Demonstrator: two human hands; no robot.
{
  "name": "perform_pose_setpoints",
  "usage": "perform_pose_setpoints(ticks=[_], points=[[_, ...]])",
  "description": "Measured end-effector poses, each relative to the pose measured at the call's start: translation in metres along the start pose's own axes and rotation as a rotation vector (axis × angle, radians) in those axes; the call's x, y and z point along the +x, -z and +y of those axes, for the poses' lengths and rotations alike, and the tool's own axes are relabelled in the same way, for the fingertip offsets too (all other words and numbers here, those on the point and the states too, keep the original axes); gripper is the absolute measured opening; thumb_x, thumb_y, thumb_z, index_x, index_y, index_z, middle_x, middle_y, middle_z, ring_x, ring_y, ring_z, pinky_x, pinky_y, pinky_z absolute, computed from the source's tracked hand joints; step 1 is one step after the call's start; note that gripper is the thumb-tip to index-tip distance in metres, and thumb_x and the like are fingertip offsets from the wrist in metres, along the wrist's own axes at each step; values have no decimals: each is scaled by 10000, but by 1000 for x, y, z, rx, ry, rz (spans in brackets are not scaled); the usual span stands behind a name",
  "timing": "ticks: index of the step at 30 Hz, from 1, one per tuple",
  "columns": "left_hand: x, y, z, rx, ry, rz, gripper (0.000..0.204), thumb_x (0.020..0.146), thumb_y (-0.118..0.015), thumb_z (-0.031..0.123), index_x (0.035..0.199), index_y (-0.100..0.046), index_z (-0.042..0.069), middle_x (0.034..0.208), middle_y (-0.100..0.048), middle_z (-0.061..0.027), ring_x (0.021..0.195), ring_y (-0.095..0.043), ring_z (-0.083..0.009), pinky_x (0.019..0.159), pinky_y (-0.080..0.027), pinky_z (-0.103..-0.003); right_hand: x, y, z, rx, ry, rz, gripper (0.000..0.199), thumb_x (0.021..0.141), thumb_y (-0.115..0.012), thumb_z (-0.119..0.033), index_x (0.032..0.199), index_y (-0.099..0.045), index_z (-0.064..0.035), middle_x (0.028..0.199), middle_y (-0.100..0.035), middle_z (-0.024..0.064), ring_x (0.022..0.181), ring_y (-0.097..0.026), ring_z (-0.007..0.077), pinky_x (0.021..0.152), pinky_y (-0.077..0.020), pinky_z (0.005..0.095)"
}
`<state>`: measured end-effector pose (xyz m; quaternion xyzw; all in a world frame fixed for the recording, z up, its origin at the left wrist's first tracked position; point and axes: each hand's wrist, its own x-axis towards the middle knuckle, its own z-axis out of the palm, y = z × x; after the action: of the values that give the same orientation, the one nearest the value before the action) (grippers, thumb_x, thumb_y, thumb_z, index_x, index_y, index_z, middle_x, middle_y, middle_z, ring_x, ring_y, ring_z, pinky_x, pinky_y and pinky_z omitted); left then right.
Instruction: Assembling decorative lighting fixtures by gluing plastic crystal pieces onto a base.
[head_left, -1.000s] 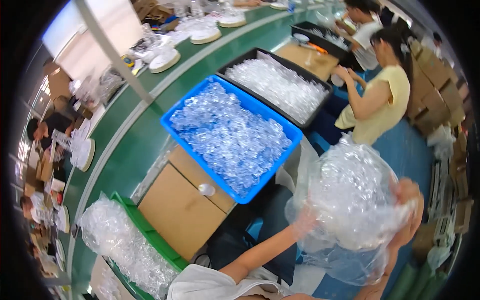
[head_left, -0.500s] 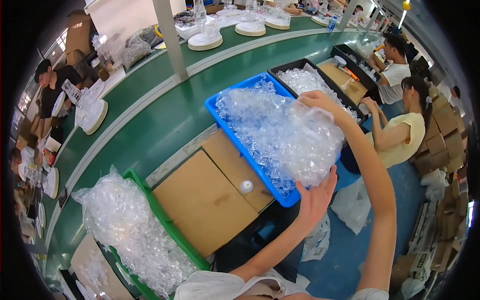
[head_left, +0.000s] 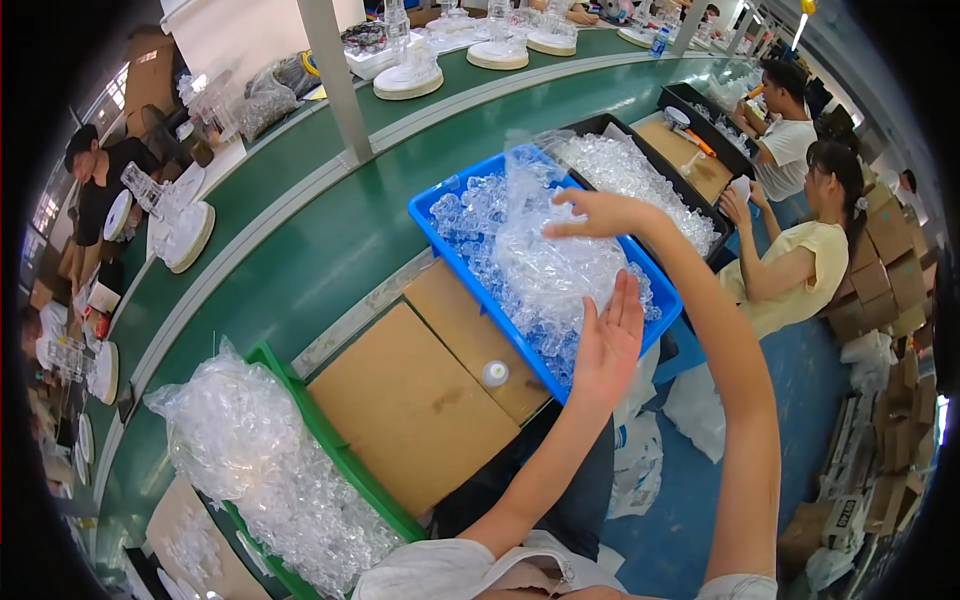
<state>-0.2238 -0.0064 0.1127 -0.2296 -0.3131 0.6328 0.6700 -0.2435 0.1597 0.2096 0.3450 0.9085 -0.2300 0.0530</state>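
A clear plastic bag [head_left: 560,255] lies crumpled over small clear plastic pieces [head_left: 470,215] in a blue bin [head_left: 478,292]. My left hand [head_left: 612,345] has its fingers stretched out and its palm turned toward the bag's near side. It holds nothing that I can see. Over the bag's far right part is my right hand [head_left: 597,215], its fingers spread and slightly bent, with a gap between thumb and fingers. Whether it touches the film is hard to make out. More clear pieces show around the bag along the bin's sides.
Left of brown cardboard sheets [head_left: 410,400] stands a green bin [head_left: 335,450] with a bagged heap of clear parts [head_left: 250,430]. A small white-capped bottle [head_left: 495,374] stands on the cardboard. Beyond the blue bin is a black bin [head_left: 625,165]. Co-workers sit at the right; a green conveyor [head_left: 300,250] curves behind.
The bag has drawn together toward the middle of the blue bin, baring pieces at its left and right. My right hand moved left and its fingers spread; my left hand moved up slightly.
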Motion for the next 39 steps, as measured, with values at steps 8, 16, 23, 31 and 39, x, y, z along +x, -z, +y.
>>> perform_pose_setpoints(ticks=[8, 16, 23, 31, 39], points=[[-10, -26, -27, 442, -90, 239, 588, 992, -265, 443, 1368, -333, -3, 1383, -432, -128, 1293, -386, -258, 1047, -324, -410, -35, -19, -7, -123, 146, 605, 138, 800, -596, -205, 894, -604, -105, 829, -655, 89, 737, -638, 283, 646, -493, 388], [-47, -25, -12, 1777, -517, 47, 337, 886, -550, 91, 1213, -534, 9, 1256, -526, -138, 1134, -522, -223, 902, -439, -318, -75, 44, -20, -7, 237, 866, 119, 892, -564, -159, 920, -536, -46, 784, -626, 52, 693, -621, 127, 634, -468, 252], [-40, -52, 5, 2616, -1142, -104, 287, 866, -525, 21, 1150, -567, 12, 1190, -545, -162, 1107, -522, -300, 946, -413, -372, -113, 74, -25, 121, 370, 818, 101, 903, -539, -127, 934, -525, -32, 795, -626, 53, 697, -602, 131, 633, -469, 250], [8, -62, 14, 3429, -1000, -203, 500, 895, -558, 333, 1317, -477, 77, 1411, -370, -200, 1343, -264, -402, 1015, -212, -646, -151, 57, 50, 319, 172, 1232, 186, 957, -480, -216, 980, -476, -31, 774, -620, 71, 656, -606, 162, 605, -466, 289], [-4, -45, 26, 3395, -535, -297, 199, 885, -587, 189, 1005, -675, 56, 1105, -629, -113, 1198, -478, -333, 1037, -282, -529, -272, -58, 164, 801, -324, 1653, 514, 937, -521, -329, 1333, -403, -23, 1243, -491, 90, 1082, -509, 197, 931, -394, 275]])
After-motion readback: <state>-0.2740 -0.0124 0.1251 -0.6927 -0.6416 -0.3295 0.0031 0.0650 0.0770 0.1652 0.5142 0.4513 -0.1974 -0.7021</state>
